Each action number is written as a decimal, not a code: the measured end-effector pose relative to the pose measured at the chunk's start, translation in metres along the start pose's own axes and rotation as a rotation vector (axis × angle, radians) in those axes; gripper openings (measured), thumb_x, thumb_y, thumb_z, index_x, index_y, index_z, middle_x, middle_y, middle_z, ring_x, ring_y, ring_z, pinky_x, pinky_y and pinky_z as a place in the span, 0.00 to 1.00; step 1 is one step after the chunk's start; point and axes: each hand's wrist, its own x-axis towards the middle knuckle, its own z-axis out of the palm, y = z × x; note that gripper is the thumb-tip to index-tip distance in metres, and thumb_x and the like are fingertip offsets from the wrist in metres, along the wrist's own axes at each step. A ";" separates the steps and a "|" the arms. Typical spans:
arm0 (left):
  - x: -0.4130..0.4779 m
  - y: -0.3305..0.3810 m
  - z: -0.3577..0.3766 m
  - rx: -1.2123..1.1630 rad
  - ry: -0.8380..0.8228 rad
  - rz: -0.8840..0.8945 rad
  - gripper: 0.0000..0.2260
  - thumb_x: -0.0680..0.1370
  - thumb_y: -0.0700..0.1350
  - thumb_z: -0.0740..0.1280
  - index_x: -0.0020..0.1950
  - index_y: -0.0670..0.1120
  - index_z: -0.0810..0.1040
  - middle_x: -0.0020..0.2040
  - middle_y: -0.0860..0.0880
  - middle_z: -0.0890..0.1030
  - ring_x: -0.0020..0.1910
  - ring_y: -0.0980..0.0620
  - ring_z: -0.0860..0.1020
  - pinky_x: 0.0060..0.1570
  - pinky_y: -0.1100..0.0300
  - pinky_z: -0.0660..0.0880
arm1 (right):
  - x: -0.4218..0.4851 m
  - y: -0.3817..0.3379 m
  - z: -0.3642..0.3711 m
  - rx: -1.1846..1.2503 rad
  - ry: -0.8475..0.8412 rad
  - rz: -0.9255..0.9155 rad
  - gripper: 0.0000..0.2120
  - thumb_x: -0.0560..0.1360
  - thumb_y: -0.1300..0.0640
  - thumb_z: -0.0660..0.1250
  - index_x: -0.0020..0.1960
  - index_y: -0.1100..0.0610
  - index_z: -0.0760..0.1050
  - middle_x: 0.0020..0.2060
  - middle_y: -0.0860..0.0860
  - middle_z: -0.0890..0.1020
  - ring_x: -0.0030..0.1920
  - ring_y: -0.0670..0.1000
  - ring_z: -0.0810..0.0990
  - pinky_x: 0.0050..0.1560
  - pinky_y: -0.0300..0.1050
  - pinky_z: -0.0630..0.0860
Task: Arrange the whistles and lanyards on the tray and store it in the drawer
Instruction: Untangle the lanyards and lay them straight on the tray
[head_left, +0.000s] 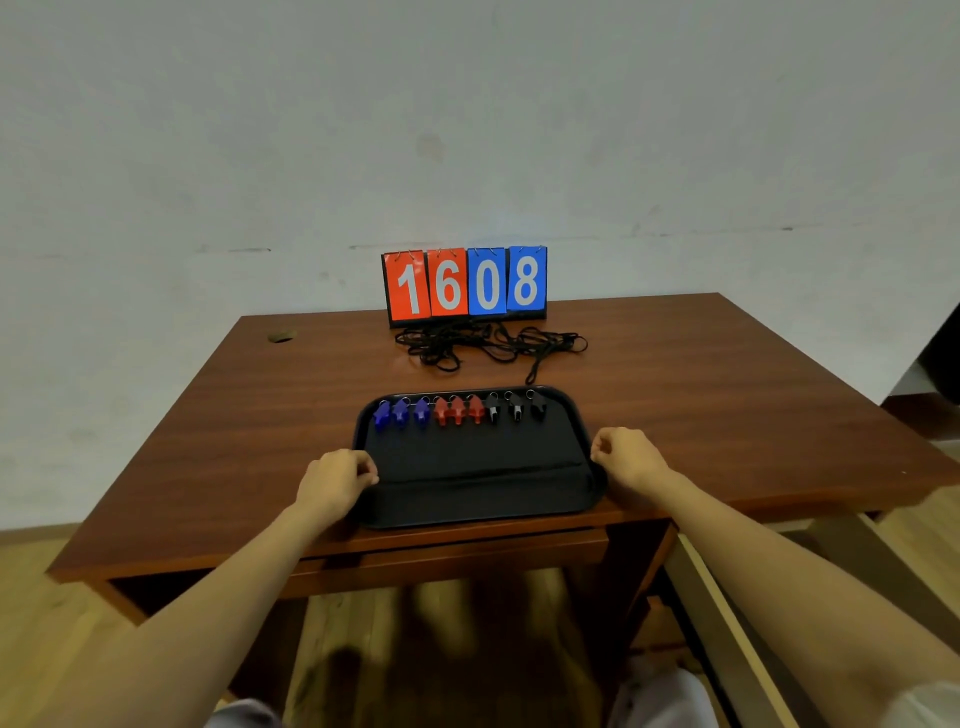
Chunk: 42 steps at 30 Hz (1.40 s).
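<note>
At the near edge of the brown wooden tabletop (208, 441) lies a black tray (467, 447), its front rim jutting slightly past the edge, above the drawer (457, 553) front below. Nine whistles stand in a neat row along the tray's far side: three blue whistles (400, 413) on the left, three red whistles (457, 410) in the middle and three black whistles (516, 407) on the right, each with a small ring at its far end. The lanyards (488, 345) are off the tray, lying in a loose black tangle on the tabletop just behind it, with one strand trailing close to the tray's far rim. Right behind the tangle stands a flip scoreboard (465, 283) showing 16 in red and 08 in blue, close to the pale wall (467, 130). A small brownish scrap (280, 336) sits well apart near the far left corner. The left hand (337, 475) is at the tray's left rim and the right hand (626, 460) at its right rim, both hands with fingers curled; whether they actually grasp the rim cannot be told. Wooden floor (62, 613) shows below.
</note>
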 end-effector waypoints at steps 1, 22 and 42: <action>0.000 0.000 0.001 0.031 0.021 0.010 0.04 0.78 0.46 0.65 0.47 0.50 0.79 0.52 0.49 0.81 0.51 0.48 0.78 0.54 0.52 0.74 | 0.000 0.000 0.001 -0.018 0.005 -0.001 0.07 0.79 0.59 0.60 0.44 0.56 0.74 0.43 0.55 0.81 0.40 0.54 0.77 0.39 0.47 0.73; -0.012 0.005 0.020 0.354 0.147 0.084 0.12 0.81 0.49 0.58 0.60 0.55 0.78 0.59 0.52 0.77 0.59 0.48 0.71 0.56 0.54 0.61 | -0.004 0.004 0.023 -0.460 0.087 -0.314 0.12 0.80 0.59 0.57 0.60 0.54 0.76 0.56 0.52 0.79 0.57 0.54 0.72 0.54 0.46 0.70; -0.016 0.007 0.035 0.223 0.240 0.152 0.11 0.79 0.46 0.62 0.58 0.49 0.81 0.56 0.48 0.80 0.57 0.46 0.74 0.55 0.53 0.65 | -0.003 -0.007 0.034 -0.432 0.088 -0.339 0.14 0.81 0.57 0.57 0.63 0.53 0.74 0.60 0.51 0.78 0.61 0.54 0.71 0.59 0.46 0.68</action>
